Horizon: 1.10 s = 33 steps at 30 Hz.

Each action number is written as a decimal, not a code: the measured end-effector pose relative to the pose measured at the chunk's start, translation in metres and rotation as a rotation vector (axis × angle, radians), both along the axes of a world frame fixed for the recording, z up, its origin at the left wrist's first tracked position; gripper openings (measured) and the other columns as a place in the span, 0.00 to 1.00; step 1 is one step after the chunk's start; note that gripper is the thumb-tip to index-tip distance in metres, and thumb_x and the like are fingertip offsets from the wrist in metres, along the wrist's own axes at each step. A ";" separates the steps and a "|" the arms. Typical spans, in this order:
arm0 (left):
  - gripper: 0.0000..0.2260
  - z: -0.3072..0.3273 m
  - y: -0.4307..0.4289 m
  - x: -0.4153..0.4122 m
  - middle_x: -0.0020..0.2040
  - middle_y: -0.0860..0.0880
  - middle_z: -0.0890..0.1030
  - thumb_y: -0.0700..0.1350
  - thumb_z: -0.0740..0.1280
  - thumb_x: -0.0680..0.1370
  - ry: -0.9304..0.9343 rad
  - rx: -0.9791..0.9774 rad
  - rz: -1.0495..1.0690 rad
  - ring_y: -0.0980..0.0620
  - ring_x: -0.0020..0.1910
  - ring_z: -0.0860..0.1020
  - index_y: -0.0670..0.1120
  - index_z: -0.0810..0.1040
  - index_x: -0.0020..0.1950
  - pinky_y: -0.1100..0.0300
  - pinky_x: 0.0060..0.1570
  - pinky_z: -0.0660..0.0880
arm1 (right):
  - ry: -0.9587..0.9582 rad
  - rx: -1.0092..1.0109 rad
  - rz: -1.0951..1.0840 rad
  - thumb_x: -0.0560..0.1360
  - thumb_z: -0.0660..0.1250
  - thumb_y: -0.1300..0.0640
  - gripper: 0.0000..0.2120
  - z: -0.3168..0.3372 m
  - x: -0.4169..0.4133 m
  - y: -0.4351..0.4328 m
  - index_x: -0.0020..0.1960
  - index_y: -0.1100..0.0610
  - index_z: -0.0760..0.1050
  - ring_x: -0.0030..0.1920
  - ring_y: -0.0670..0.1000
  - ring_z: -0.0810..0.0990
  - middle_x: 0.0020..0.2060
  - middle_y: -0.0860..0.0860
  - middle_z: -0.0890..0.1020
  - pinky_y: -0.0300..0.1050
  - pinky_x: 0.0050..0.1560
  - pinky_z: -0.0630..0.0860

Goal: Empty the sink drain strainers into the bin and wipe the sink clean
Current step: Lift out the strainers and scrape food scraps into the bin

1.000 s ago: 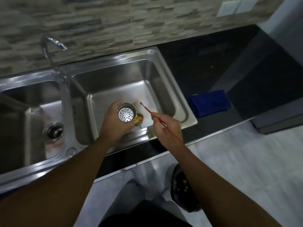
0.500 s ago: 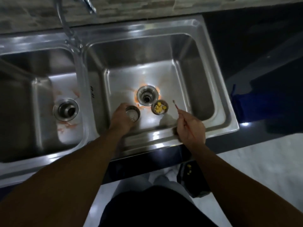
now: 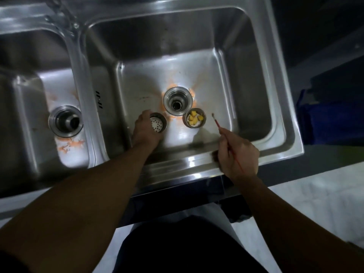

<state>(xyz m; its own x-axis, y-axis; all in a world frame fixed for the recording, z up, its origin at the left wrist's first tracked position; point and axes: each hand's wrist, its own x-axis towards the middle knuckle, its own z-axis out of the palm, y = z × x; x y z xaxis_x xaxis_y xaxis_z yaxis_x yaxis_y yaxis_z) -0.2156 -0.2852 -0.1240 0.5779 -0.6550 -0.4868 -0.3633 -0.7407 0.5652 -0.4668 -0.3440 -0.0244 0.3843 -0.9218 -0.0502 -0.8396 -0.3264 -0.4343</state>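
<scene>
Left hand grip wraps empty strainer on right basin floor. Right hand pinches thin brush. Next: lift full strainer level, avoid spilling yellow scraps.

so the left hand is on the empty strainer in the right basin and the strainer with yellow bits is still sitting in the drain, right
Not quite. The head view shows the strainer with yellow bits out of the drain opening, standing on the basin floor beside it. The left hand is on the empty strainer in the right basin.
</scene>
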 end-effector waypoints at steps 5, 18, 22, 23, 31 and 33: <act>0.40 -0.009 -0.001 0.002 0.68 0.41 0.74 0.45 0.83 0.64 -0.007 0.012 0.072 0.40 0.67 0.71 0.44 0.68 0.71 0.47 0.66 0.72 | -0.021 -0.018 -0.007 0.82 0.57 0.52 0.16 0.000 0.000 0.000 0.62 0.51 0.81 0.33 0.46 0.77 0.34 0.47 0.83 0.38 0.38 0.72; 0.47 -0.012 -0.035 -0.019 0.81 0.45 0.55 0.49 0.80 0.69 -0.044 -0.140 -0.428 0.46 0.80 0.54 0.46 0.56 0.80 0.53 0.76 0.55 | -0.048 -0.038 -0.031 0.81 0.60 0.55 0.15 0.002 0.001 0.000 0.60 0.55 0.82 0.34 0.47 0.79 0.35 0.48 0.83 0.41 0.41 0.76; 0.46 -0.023 -0.055 -0.037 0.80 0.44 0.58 0.46 0.80 0.69 0.031 -0.109 -0.570 0.44 0.79 0.58 0.44 0.57 0.79 0.53 0.75 0.60 | -0.055 -0.112 -0.052 0.79 0.63 0.58 0.13 0.000 0.001 -0.001 0.58 0.58 0.83 0.38 0.49 0.82 0.37 0.50 0.86 0.46 0.57 0.75; 0.47 -0.026 -0.060 -0.041 0.79 0.43 0.59 0.47 0.80 0.68 0.038 -0.085 -0.557 0.44 0.78 0.59 0.44 0.57 0.79 0.52 0.74 0.61 | -0.054 -0.116 -0.060 0.78 0.64 0.59 0.13 0.000 0.001 -0.001 0.58 0.58 0.83 0.38 0.50 0.82 0.37 0.50 0.86 0.47 0.58 0.74; 0.40 -0.044 -0.082 -0.053 0.72 0.44 0.71 0.51 0.79 0.70 0.011 -0.085 -0.627 0.42 0.70 0.69 0.47 0.63 0.77 0.47 0.69 0.70 | -0.061 -0.103 -0.078 0.78 0.65 0.59 0.12 -0.004 -0.001 0.000 0.58 0.57 0.83 0.36 0.49 0.82 0.38 0.50 0.86 0.41 0.52 0.71; 0.38 -0.042 -0.081 -0.050 0.69 0.46 0.73 0.53 0.79 0.68 0.002 -0.116 -0.617 0.45 0.67 0.72 0.50 0.66 0.73 0.47 0.66 0.72 | -0.069 -0.104 -0.083 0.78 0.64 0.58 0.12 -0.005 -0.001 0.000 0.58 0.57 0.83 0.37 0.48 0.83 0.39 0.49 0.87 0.42 0.53 0.73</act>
<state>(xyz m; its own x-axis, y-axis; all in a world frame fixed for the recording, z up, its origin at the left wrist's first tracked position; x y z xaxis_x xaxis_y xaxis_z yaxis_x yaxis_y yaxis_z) -0.2655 -0.3663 -0.1657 0.0759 -0.9163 -0.3931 -0.7029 -0.3288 0.6307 -0.4676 -0.3439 -0.0299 0.3060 -0.9494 0.0715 -0.8349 -0.3037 -0.4590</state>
